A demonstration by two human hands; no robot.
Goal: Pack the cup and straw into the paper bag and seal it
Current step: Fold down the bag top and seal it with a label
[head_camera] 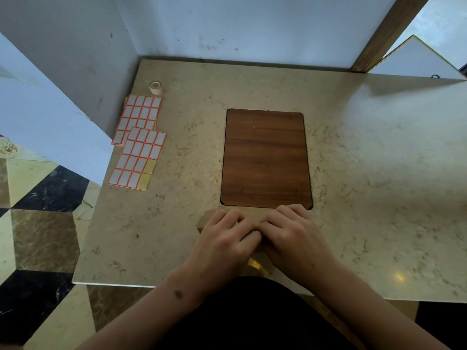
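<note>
Both hands rest side by side on the brown paper bag [242, 215], which lies flat on the beige marbled stone desk [366, 173] at its near edge, right in front of the person. The left hand [225, 236] and the right hand [290, 233] meet at the fingertips over the middle of the bag, fingers bent and pressing down on what looks like its folded top; whether either grip actually pinches the paper or only presses on it cannot be told, since the fingers hide the fold. The bag's visible long edge runs left to right across the desk, crosswise to the forearms, and it pokes out past the left hand more than past the right. Cup and straw are not visible; judging by the pressing, they are probably already inside, so the sealing step is likely in hand. The relation that matters next is where the seal comes from: the sheets of white stickers with orange-red borders [137, 157] and the small roll of pale pink tape [155, 87] lie well apart on the far left of the desk, so the left hand is the nearer one to reach them while the right keeps the fold down. The dark wood-grain inlay panel [265, 157] sits just beyond the bag.
</note>
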